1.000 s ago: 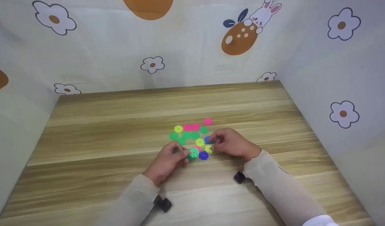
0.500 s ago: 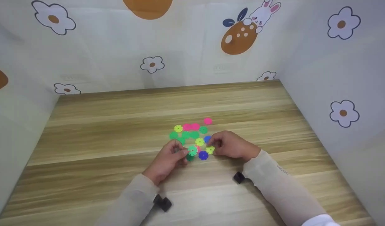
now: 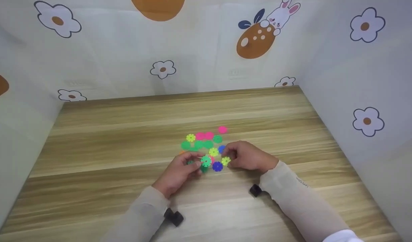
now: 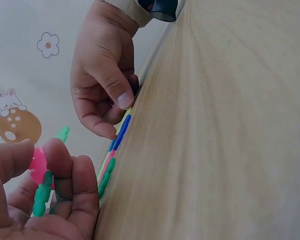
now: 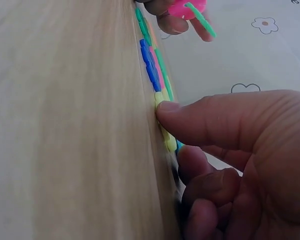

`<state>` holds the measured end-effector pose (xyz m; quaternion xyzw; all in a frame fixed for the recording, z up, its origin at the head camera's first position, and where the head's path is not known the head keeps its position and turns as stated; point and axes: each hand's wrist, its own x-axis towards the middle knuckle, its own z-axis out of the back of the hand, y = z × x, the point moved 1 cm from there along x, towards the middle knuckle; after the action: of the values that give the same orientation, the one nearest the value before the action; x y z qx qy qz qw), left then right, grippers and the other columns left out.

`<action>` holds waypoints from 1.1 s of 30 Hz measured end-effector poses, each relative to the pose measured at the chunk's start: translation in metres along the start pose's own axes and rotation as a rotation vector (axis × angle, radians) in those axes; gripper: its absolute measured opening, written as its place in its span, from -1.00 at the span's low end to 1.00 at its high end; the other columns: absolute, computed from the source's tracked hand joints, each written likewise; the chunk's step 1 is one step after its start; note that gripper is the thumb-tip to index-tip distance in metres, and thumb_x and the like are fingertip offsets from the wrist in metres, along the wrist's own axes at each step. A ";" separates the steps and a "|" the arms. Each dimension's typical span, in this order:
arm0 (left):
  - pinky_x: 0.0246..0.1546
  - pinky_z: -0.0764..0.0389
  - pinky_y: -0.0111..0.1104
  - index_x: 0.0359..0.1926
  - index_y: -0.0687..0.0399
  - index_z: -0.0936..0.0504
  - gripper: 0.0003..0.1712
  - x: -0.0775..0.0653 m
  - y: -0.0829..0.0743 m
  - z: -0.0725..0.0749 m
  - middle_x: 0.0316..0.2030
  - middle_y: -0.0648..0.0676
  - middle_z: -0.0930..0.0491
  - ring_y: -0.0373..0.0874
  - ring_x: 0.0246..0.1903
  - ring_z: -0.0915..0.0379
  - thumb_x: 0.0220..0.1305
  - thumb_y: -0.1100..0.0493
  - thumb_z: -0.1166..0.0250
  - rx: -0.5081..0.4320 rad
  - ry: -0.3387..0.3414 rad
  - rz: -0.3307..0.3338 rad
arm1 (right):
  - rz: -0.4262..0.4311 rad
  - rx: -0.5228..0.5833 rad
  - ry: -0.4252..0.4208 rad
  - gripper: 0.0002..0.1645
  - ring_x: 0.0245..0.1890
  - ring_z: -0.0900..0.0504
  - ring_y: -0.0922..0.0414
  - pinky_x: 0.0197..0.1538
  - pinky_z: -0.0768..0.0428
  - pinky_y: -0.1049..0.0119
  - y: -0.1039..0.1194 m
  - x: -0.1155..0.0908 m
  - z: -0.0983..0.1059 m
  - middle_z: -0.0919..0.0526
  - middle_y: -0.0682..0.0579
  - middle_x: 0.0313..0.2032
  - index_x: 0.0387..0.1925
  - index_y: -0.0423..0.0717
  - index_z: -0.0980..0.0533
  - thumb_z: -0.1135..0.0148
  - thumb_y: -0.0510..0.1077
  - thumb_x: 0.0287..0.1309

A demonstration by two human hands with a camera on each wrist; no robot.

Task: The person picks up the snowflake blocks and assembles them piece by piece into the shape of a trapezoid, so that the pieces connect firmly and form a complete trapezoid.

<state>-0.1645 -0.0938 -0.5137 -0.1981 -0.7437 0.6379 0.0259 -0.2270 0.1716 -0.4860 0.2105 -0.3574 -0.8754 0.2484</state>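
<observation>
My left hand (image 3: 179, 173) pinches a pink notched snowflake disc (image 4: 38, 166) between thumb and fingers, above the wooden table. Green snowflake discs (image 4: 42, 196) are slotted edge-on into the pink one. At the right of the pile, my right hand (image 3: 249, 156) has its thumb on a yellow snowflake disc (image 3: 226, 161), with the index finger curled close by its far edge. That yellow disc lies low against the table in the right wrist view. A dark blue disc (image 3: 217, 166) sits just left of it, and another blue disc (image 3: 221, 149) is partly behind the right fingers.
Beyond the hands, several green discs (image 3: 198, 144), pink discs (image 3: 209, 135) and yellow discs (image 3: 190, 137) lie flat and close together on the table (image 3: 108, 134). Cloth walls (image 3: 206, 43) printed with flowers border its back and sides. A small black device (image 3: 174, 217) sits at the left wrist.
The yellow disc under my right thumb has slid slightly right and towards me. My right hand has dropped a little. My left index finger has straightened out along the held discs.
</observation>
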 end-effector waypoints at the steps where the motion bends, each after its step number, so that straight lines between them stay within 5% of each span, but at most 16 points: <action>1: -0.10 -0.73 -0.31 0.27 0.27 -0.58 -0.62 0.000 0.000 0.000 -0.07 0.07 -0.50 -0.17 -0.29 -0.62 0.48 0.33 -0.26 0.004 -0.002 0.004 | -0.002 0.000 -0.002 -0.66 -0.35 -0.49 0.18 -0.18 -0.55 0.23 0.000 0.000 0.000 -0.57 0.13 -0.39 -0.09 -0.01 -0.69 -0.51 -0.34 0.09; 11: -0.10 -0.72 -0.31 0.26 0.26 -0.56 -0.64 0.000 -0.002 0.000 -0.06 0.08 -0.45 -0.16 -0.28 -0.62 0.51 0.34 -0.22 0.006 -0.019 0.022 | 0.028 0.052 -0.024 -0.69 -0.33 -0.53 0.16 -0.18 -0.57 0.25 -0.003 0.002 -0.002 -0.61 0.12 -0.36 -0.26 -0.05 -0.57 -0.51 -0.36 0.02; 21: -0.07 -0.71 -0.29 0.25 0.25 -0.54 -0.65 0.001 0.000 0.000 -0.06 0.08 -0.48 -0.14 -0.25 -0.62 0.51 0.30 -0.23 0.008 -0.013 0.027 | 0.050 0.510 -0.019 -0.78 -0.52 -0.53 0.19 -0.44 -0.57 0.39 -0.008 0.009 -0.015 -0.56 0.05 -0.41 -0.16 -0.23 -0.54 -0.39 -0.36 0.16; 33: -0.06 -0.70 -0.30 0.27 0.33 -0.51 -0.60 0.000 -0.001 0.000 -0.04 0.08 -0.47 -0.16 -0.27 -0.61 0.50 0.29 -0.25 0.011 0.015 -0.002 | 0.081 0.640 -0.047 -0.76 -0.44 -0.64 0.19 -0.30 -0.72 0.36 -0.005 0.009 -0.026 -0.61 0.04 -0.32 -0.05 -0.36 -0.57 -0.29 -0.41 0.24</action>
<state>-0.1646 -0.0943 -0.5129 -0.2022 -0.7403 0.6402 0.0332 -0.2212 0.1556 -0.5086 0.2435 -0.6283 -0.7124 0.1960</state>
